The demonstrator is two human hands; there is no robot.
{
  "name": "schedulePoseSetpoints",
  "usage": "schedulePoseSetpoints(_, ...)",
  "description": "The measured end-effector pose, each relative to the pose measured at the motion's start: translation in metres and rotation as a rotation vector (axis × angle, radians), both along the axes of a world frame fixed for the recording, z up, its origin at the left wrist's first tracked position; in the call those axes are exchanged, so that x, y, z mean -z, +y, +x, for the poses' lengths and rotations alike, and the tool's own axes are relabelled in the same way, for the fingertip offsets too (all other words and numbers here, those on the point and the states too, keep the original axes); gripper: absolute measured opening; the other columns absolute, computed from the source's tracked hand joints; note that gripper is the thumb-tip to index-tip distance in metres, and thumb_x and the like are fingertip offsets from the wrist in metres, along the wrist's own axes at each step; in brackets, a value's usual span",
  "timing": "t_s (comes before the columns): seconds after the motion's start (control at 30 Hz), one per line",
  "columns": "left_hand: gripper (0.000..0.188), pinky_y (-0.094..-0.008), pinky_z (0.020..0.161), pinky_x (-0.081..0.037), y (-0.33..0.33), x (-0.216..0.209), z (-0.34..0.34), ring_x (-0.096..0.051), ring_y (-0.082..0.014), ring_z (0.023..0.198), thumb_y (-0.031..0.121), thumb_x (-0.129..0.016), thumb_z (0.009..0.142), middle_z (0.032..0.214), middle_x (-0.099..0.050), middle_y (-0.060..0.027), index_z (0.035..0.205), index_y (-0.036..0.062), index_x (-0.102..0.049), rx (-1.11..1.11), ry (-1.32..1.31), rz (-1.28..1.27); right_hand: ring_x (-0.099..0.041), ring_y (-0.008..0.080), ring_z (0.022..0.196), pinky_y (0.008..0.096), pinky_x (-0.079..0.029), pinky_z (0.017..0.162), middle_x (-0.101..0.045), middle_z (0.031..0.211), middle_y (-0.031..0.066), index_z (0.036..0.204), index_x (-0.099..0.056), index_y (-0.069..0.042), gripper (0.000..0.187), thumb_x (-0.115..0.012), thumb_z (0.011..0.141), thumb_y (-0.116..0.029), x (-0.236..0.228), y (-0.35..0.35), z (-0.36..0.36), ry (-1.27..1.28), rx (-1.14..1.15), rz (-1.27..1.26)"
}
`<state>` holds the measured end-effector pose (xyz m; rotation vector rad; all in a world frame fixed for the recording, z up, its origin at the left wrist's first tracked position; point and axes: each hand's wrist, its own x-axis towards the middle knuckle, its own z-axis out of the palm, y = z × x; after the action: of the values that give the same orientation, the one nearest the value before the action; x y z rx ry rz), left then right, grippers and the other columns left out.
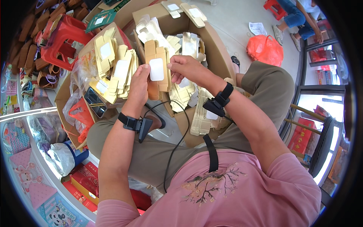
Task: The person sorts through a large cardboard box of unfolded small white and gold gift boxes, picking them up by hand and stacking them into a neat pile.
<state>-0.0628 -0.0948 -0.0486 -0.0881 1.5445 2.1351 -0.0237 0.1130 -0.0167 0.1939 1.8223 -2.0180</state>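
Observation:
A flat, unfolded gold-tan paper carton (162, 55) with a white window panel is held up in front of me. My left hand (138, 84) grips its left edge, thumb on the front. At its right edge my right hand (188, 70) has thumb and fingers pinched together, the other fingers curled. Just left of the carton lie stacks of similar flat gold cartons (124, 72). Behind and beneath it, a large cardboard box (221, 56) holds many more loose cartons (151, 30).
A dark phone-like object (94, 99) lies by the left stacks. Beyond are a red plastic stool (64, 39) and piled brown pieces (28, 49). A red plastic bag (264, 50) sits on the floor at right, near another person's legs (293, 19). A black cable (169, 159) crosses my lap.

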Motion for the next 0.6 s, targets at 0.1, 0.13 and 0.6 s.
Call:
schedulePoseSetpoints(0.1,0.024,-0.0264,0.086,-0.048,-0.003,0.002,-0.002,-0.058,-0.0091,0.093,0.027,-0.051,0.104,0.101,-0.063,-0.0016,0.112,0.0047,-0.058,-0.021,-0.011,0.035,-0.066,0.0114,0.072,0.0248,-0.053,0.063,-0.066,0.085,0.0037,0.099,-0.061,-0.004,0.023,-0.057,0.099,-0.027,-0.002,0.001,-0.003,-0.015,-0.018,-0.098)
schedulePoseSetpoints(0.13,0.024,-0.0264,0.086,-0.048,-0.006,0.003,-0.004,-0.058,-0.0091,0.093,0.027,-0.051,0.104,0.101,-0.063,-0.0016,0.112,0.0047,-0.058,-0.025,-0.011,0.034,-0.066,0.0114,0.072,0.0248,-0.053,0.063,-0.066,0.085,0.0037,0.099,-0.061,-0.004,0.023,-0.057,0.099,-0.027,-0.004,0.002,-0.005,-0.016,-0.021,-0.100)
schedulePoseSetpoints(0.6,0.027,-0.0278,0.092,-0.048,-0.003,-0.015,-0.001,-0.059,-0.0102,0.100,0.029,-0.054,0.103,0.108,-0.064,-0.0012,0.117,0.0062,-0.056,-0.003,0.036,0.142,-0.069,0.0276,0.069,0.0394,-0.055,0.064,-0.069,0.076,0.0160,0.097,-0.064,0.005,0.049,-0.075,0.081,-0.040,0.115,0.041,-0.010,-0.154,-0.142,0.839)
